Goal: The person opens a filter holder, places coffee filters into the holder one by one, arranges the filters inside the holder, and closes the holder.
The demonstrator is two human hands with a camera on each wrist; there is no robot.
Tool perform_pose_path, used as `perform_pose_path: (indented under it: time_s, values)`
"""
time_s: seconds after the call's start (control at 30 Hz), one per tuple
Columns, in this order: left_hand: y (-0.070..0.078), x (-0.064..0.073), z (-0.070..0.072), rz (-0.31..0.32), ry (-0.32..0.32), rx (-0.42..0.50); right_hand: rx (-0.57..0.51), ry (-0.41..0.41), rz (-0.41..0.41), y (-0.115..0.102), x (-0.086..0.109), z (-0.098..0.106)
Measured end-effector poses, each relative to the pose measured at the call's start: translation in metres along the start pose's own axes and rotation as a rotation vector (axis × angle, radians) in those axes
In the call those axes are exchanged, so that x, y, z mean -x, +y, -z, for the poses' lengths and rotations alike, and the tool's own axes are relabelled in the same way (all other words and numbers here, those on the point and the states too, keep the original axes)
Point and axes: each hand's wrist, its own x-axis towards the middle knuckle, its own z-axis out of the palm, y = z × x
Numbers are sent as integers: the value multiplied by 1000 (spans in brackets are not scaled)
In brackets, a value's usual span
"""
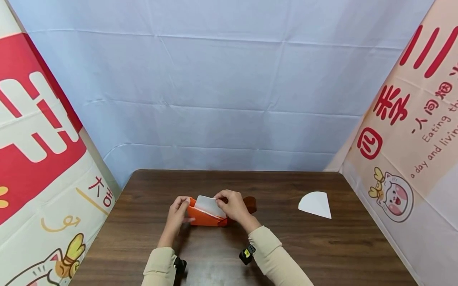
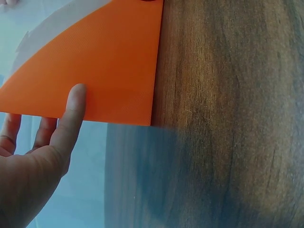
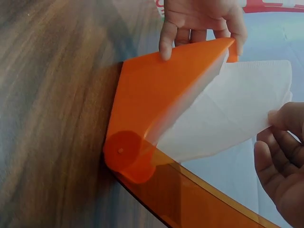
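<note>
An orange filter-paper box [image 1: 204, 219] with its translucent brown lid [image 3: 209, 194] swung open stands on the table in front of me. My left hand [image 1: 176, 213] grips the box's left end, thumb on the front face and other fingers behind, as the left wrist view shows. White coffee filter papers [image 3: 237, 104] stick up out of the box's open top. Between thumb and fingers, my right hand [image 1: 234, 204] pinches the papers' upper right edge. Their lower part is hidden inside the box. How many sheets it pinches, I cannot tell.
A single white fan-shaped filter paper [image 1: 316, 204] lies flat on the right of the dark wooden table [image 1: 272, 238]. A pale cloth [image 1: 229, 99] hangs behind the table, with printed cloths at both sides.
</note>
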Motion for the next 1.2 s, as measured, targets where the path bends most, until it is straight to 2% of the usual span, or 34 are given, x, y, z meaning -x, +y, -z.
perform_pose_path:
  time_s: [0.07,0.17,0.4,0.6,0.9,1.2]
  values:
    - [5,3,-1,-2,0,-13,-16,-14,1,0,1,-3]
    - [4,3,-2,-4,-3,-16,-32,-42,3,-1,3,-7]
    - [-20,-9,2,5,17,13,-45,-76,-16,0,5,-15]
    - [-27,-10,3,-23,43,-8,-30,-93,-29,1,8,-21]
    - [-23,-11,3,-10,30,0,-18,-141,-51,5,12,-29]
    - [-4,-2,1,-2,0,19,-28,-190,-58,5,11,-32]
